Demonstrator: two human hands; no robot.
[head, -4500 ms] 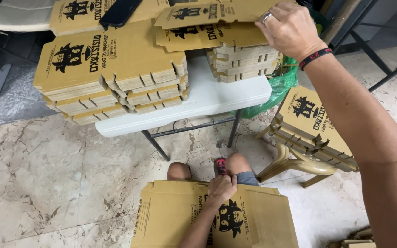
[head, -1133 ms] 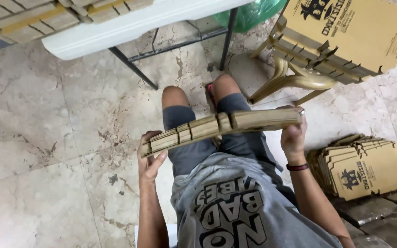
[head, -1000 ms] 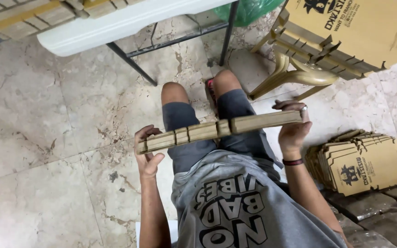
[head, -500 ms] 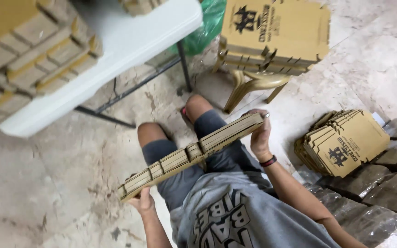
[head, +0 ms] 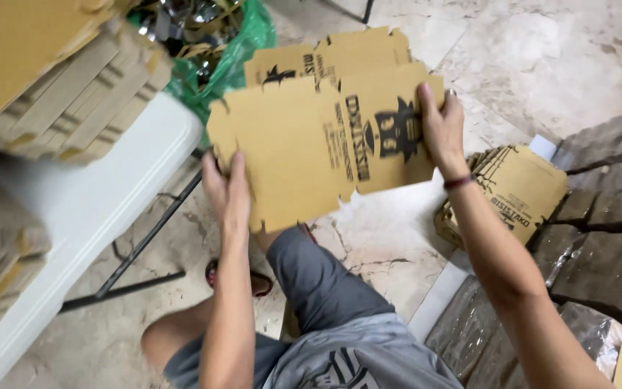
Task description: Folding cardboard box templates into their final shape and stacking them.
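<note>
At ten o'clock a white table [head: 109, 209] is carrying stacked cardboard boxes [head: 59, 94]; at centre, a flat printed carton [head: 325, 144] is hanging above the knees, the left hand [head: 228, 191] and right hand [head: 440, 126] curling fingers around its opposite edges

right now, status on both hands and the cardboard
Left hand and right hand grip opposite edges of a flat cardboard box blank. Blank held up, printed side showing. White table with stacked boxes close at left.
</note>
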